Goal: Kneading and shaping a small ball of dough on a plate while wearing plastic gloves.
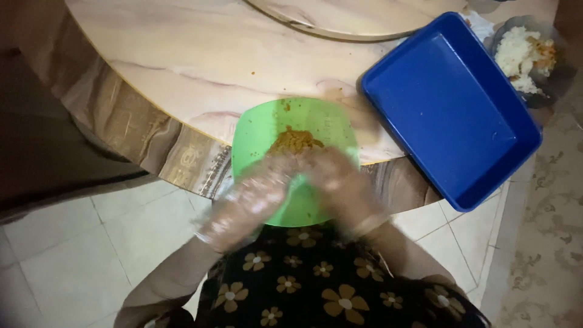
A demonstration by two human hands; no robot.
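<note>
Green plate [265, 124] half off table [200, 67], could tip; gloved left hand [252, 200] and right hand [340, 182] pressed together, squeezing brown food [294, 141]

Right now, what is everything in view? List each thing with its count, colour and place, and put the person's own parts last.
Table: one, pale marbled top with a patterned edge, upper half.
Turntable: one, same pale marble, top centre of the table.
Green plate: one, at the near table edge, overhanging it.
Brown food: one small heap, on the green plate.
Blue tray: one, rectangular, right, partly past the table edge.
Dark bowl: one, holding white and orange food, far right.
Floor tiles: pale, lower left.
Floral garment: black with tan flowers, bottom centre.
Left hand: clear plastic glove, over the plate.
Right hand: gloved, blurred, at the food.
</note>
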